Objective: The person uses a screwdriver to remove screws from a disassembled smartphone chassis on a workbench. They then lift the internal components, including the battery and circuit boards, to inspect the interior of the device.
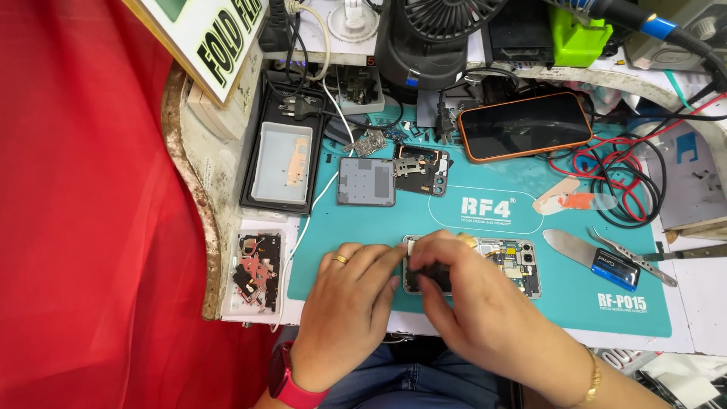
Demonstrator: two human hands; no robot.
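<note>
The opened phone (511,265) lies back-off on the teal mat (485,303) at the near edge of the bench, its circuit board and camera modules bare toward 3 o'clock. My left hand (352,303) steadies its end at 9 o'clock, fingers curled on the frame; my right hand (469,291) pinches a small dark part over the same end. I judge the teardown well along: a grey plate (366,182) and a camera bracket (421,168) already lie apart at 12 o'clock, while the board remains in place.
</note>
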